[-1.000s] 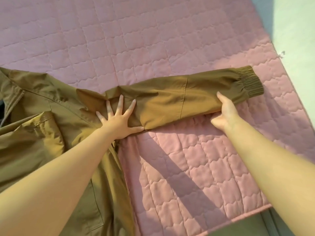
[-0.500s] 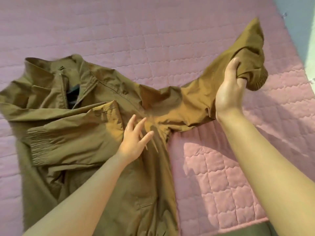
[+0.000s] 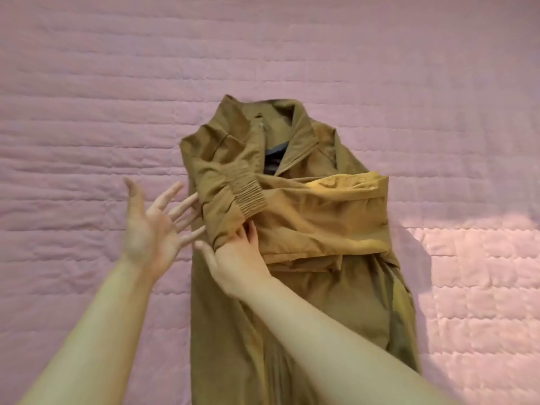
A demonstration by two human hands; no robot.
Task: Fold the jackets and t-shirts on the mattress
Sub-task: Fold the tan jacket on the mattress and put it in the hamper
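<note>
An olive-brown jacket (image 3: 321,287) lies lengthwise on the pink quilted mattress (image 3: 87,112), collar at the far end. Both sleeves are folded across its chest, and the ribbed cuff (image 3: 248,194) of one lies on top at the left. My left hand (image 3: 152,226) hovers just left of the jacket, palm up, fingers spread, holding nothing. My right hand (image 3: 236,258) lies on the jacket below the cuff, fingertips tucked under the folded sleeve's edge. Whether it pinches the cloth is hidden.
Pink quilt surrounds the jacket on all sides. A sunlit patch (image 3: 482,273) falls on the quilt at the right. No other garment is in view.
My right hand has carried the right sleeve across the chest and laid it over the jacket. My left hand has lifted off the jacket and moved to its left side. The view has shifted left.
</note>
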